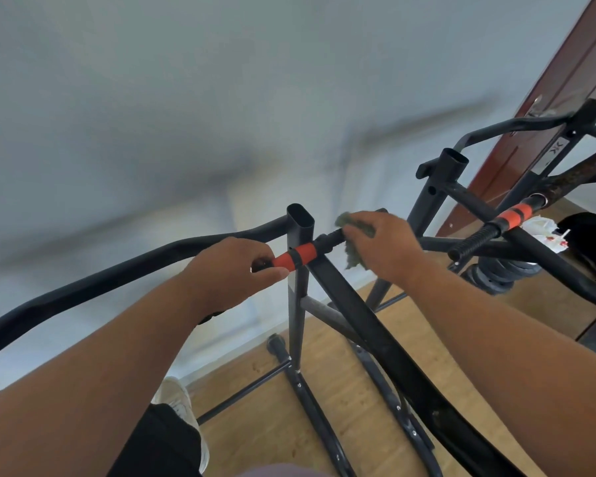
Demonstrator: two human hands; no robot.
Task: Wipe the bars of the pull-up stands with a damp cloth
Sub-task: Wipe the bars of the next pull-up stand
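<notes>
Two stands are counted. The near stand is centred in view, its upright post ending in one open oval top. The far stand is at right, beside a red-brown door, its post also open-topped.

One horizontal bar on the near stand is being handled. One orange sleeve, split by a dark ring, sits on this bar where it crosses the post. A second orange sleeve is seen on the far stand's bar, next to a ribbed black grip.

Two hands are in view, both bare. The left hand is curled round the bar's left end, thumb and fingertips pinching just beside the orange sleeve. The right hand is wrapped over one green cloth, which is pressed against the bar just right of the post; a cloth corner hangs below the palm, another edge shows above the knuckles.

One long curved black bar runs from the post toward the lower left, behind the left forearm.

On the wood floor, one stack of dark weight plates is noted under the far stand; the count cannot be read. One crumpled white item lies near it. One pale shoe is seen at lower left. The wall is motion-blurred.
</notes>
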